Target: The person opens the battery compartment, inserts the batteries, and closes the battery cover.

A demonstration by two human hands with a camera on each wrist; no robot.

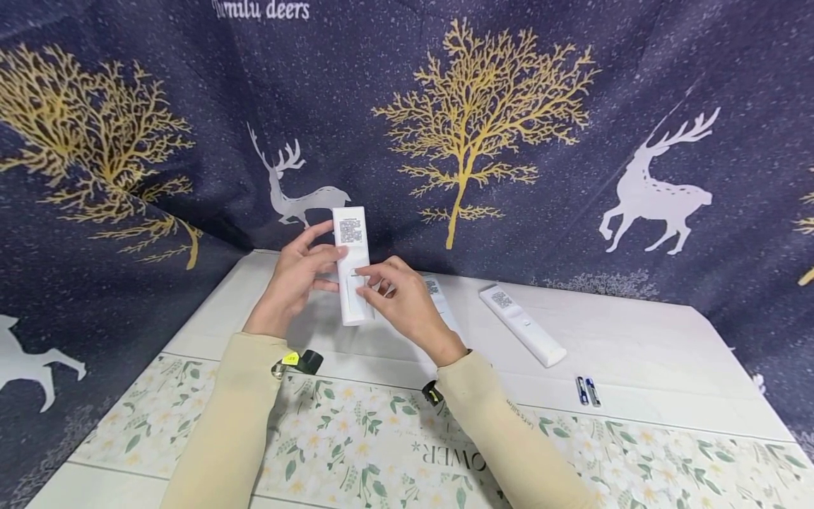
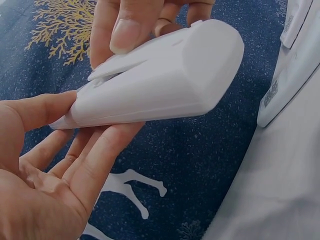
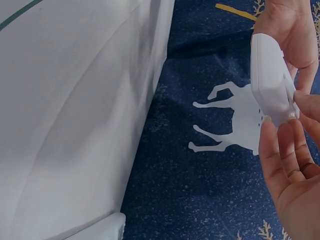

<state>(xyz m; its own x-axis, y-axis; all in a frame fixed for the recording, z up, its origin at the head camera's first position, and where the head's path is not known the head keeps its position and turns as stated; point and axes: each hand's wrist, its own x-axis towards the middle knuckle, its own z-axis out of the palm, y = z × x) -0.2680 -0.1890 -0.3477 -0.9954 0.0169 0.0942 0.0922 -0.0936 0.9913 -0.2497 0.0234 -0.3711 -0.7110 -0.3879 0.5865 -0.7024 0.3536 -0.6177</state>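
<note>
We observe the left hand (image 1: 297, 274) grasping a white remote (image 1: 357, 256), raised over the counter (image 1: 369, 360) nearest its far left corner. The right hand (image 1: 409, 300) pinches the remote's back cover (image 2: 117, 62), which stands partly lifted. We note a second remote (image 1: 439, 300), partly hidden behind the right hand, and a third remote (image 1: 523, 325), both by the far edge. Two batteries (image 1: 593, 392) lie toward the right edge.

The left hand (image 1: 294, 279) holds a white remote (image 1: 352, 258) from nine o'clock; the right hand (image 1: 407, 300), at four o'clock, pinches its battery cover (image 1: 352, 293). Behind that hand lies a second remote (image 1: 433, 288), partly hidden. Toward four o'clock lie a third remote (image 1: 524, 326) and two batteries (image 1: 593, 392).
</note>
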